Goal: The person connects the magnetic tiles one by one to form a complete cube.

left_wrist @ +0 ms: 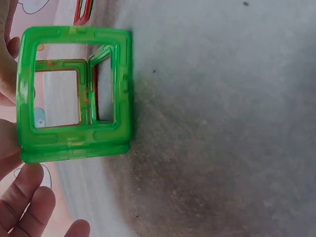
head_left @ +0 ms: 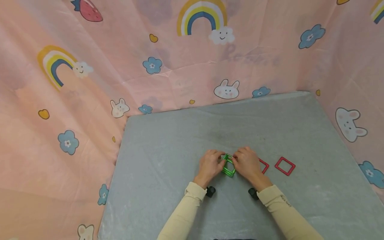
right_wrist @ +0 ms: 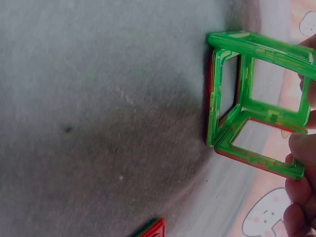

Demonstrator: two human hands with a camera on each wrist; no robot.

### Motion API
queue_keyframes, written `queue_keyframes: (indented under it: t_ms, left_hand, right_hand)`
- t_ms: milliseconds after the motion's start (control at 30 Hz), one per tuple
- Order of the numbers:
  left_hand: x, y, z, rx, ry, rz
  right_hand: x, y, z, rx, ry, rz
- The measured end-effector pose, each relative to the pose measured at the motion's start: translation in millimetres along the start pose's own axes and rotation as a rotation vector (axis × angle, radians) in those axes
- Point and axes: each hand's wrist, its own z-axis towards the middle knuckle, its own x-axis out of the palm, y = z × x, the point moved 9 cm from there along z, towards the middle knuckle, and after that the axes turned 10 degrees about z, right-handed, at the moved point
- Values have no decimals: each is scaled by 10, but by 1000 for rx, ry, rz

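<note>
Hollow square green magnetic tiles are joined into a box-like frame [head_left: 230,173] on the grey table, between the two hands. In the left wrist view, the left hand [head_left: 210,165] holds the near side of the green frame [left_wrist: 76,133] by its edge, thumb and fingers at the corner. The right hand [head_left: 247,163] pinches an upright green tile [right_wrist: 256,160] on the right side in the right wrist view. Red edging shows along the frame's base and on that tile. One face of the box stands open toward the right wrist camera.
A red square tile [head_left: 266,169] lies partly hidden behind the right hand. Another red square tile [head_left: 282,170] lies flat farther right. Pink printed cloth [head_left: 180,83] hangs along the back and sides of the grey table [head_left: 156,160]. Black wrist devices [head_left: 211,191] sit under both wrists.
</note>
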Motion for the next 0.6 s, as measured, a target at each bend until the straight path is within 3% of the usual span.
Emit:
queue_keyframes:
  t_ms: [200,367,467,600]
  left_hand:
    - [19,-9,61,14,23,-24]
    - [21,-39,107,38,24,11]
    - [24,-46,121,40,23,32]
    - [23,-36,126,27,15,55]
  right_hand:
    - [-1,41,13,-72,9,2]
    - [15,52,1,-109,10,9]
    - [27,0,-11,-63,25,27]
    - [1,-202,-44,91,43,48]
